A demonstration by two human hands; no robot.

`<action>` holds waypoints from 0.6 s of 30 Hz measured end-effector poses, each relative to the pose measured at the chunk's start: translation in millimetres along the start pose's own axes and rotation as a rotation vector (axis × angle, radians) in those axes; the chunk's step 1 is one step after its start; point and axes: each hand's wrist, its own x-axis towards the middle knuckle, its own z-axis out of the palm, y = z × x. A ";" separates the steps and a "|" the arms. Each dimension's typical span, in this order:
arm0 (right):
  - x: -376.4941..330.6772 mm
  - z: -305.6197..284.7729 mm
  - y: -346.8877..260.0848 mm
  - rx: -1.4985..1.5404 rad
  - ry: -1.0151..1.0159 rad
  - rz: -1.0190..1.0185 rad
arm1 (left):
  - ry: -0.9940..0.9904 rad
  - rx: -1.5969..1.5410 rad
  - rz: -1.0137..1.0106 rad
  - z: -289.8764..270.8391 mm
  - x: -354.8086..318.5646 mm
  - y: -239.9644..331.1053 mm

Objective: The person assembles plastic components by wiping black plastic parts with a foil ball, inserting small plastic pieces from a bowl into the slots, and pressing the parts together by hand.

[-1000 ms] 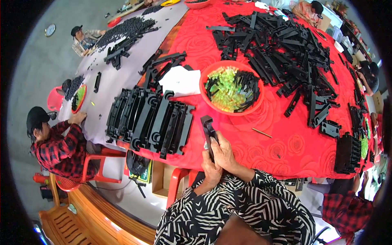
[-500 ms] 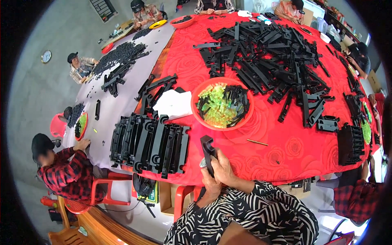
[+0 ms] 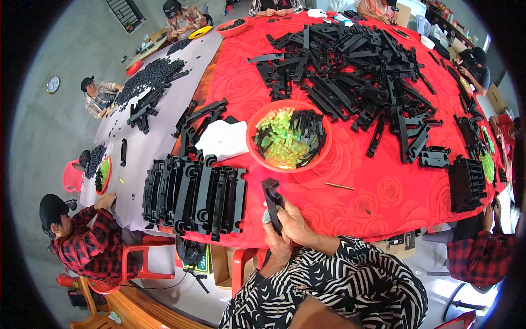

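Both my hands hold one long black plastic bar [image 3: 271, 192] with a notched upper end, tilted up over the near edge of the red table. My right hand [image 3: 296, 223] wraps around it from the right. Lower down, my left hand [image 3: 278, 242] grips it too, and a grey covering shows on one fingertip there. My fingers hide the bar's lower part. Just beyond is a red bowl [image 3: 251, 143] of yellow-green translucent pieces [image 3: 280, 122] and small black strips [image 3: 312, 131]. Left of my hands, several similar bars [image 3: 189, 194] stand packed in a row.
A large heap of black bars [image 3: 350, 71] covers the far middle of the table. White cloth [image 3: 222, 138] lies beside the bowl, and a thin brass-coloured rod [image 3: 339, 186] lies to its right. At left, a person in a checked shirt [image 3: 90, 247] sits by the grey-covered table.
The whole view has shifted slightly, with the table contents appearing a little further left. Both hands keep their hold on the black bar, which has hardly moved.
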 end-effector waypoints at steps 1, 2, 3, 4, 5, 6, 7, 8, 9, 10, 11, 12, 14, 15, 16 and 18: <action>-1.0 0.0 -0.5 -0.048 -0.001 -0.042 | -0.003 -0.029 -0.035 -0.2 -1.9 -2.7; -2.4 0.4 -1.1 -0.096 -0.002 -0.085 | 0.020 0.062 0.029 -0.8 -3.4 -3.7; -2.4 -0.3 -2.5 -0.093 0.008 -0.081 | 0.011 0.062 0.024 0.9 -1.8 -5.0; -3.6 0.3 -5.2 -0.222 0.020 -0.161 | 0.032 0.029 0.078 2.3 0.1 -5.9; -6.5 -0.7 -7.2 -0.355 0.037 -0.235 | 0.050 -0.007 0.127 4.2 -0.8 -5.9; -5.9 -1.9 -9.0 -0.353 0.054 -0.225 | 0.035 -0.008 0.115 4.5 -1.4 -5.7; -1.8 -2.5 -11.4 -0.336 0.035 -0.184 | 0.028 0.046 0.100 3.1 -0.8 -5.5; -1.6 -5.6 -12.3 -0.311 0.032 -0.136 | 0.002 0.102 0.079 2.6 -4.5 -5.3; -1.0 -5.1 -11.6 -0.316 0.060 -0.120 | -0.010 0.059 0.049 2.4 -7.9 -10.2; -3.0 -3.5 -5.0 -0.177 0.049 -0.043 | -0.006 0.059 0.040 0.6 -11.2 -11.1; -0.7 -3.5 0.3 -0.036 0.039 0.021 | -0.003 0.058 0.037 1.0 -10.4 -12.3; 1.3 1.4 1.1 -0.010 0.029 0.032 | -0.003 0.068 0.027 -2.8 -10.2 -12.2; 0.9 -1.1 2.9 -0.053 0.047 0.012 | -0.048 -0.128 -0.097 -1.8 -11.5 -2.7; 2.4 -1.3 5.2 -0.142 0.086 -0.026 | -0.046 -0.244 -0.107 -1.5 -13.0 -9.7; -2.0 -0.2 -6.8 -0.069 0.074 0.039 | -0.030 -0.233 -0.186 -6.0 -13.8 -22.5; -6.3 -6.6 -9.6 0.009 0.070 0.076 | -0.076 0.045 -0.021 -3.1 -13.3 -17.3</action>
